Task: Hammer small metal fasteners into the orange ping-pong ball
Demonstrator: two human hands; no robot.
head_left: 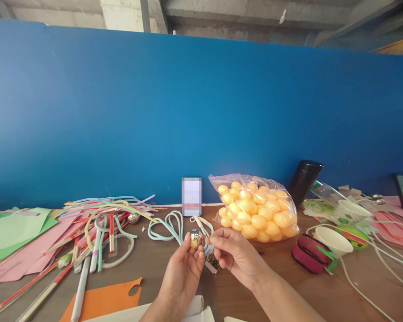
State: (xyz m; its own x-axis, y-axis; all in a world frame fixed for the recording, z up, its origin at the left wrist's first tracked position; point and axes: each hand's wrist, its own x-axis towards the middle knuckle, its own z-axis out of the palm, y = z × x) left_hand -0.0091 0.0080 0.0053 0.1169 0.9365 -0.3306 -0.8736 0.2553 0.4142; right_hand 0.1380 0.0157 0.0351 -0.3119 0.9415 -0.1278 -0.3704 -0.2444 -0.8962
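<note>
A smooth, flat blue partition (pixel 201 112), paler with light at the left, is standing behind a brown wood-grain tabletop (pixel 319 295). Higher up, grey concrete beams (pixel 248 11) are crossing and a white elongated bulb (pixel 282 17) is hanging.

No letters or numbers can be read; the middle phone (pixel 191 197) shows pixelated blocks.

The left hand (pixel 183 270) is held with its palm turned partly upward, thumb and fingers curled into a grip. Just beside it, the right hand (pixel 239 256) is held with thumb and forefinger pinched, the other fingers bent below. The bare right forearm (pixel 284 297) is slanted inward; the left forearm (pixel 161 309) is mostly cut off.
</note>
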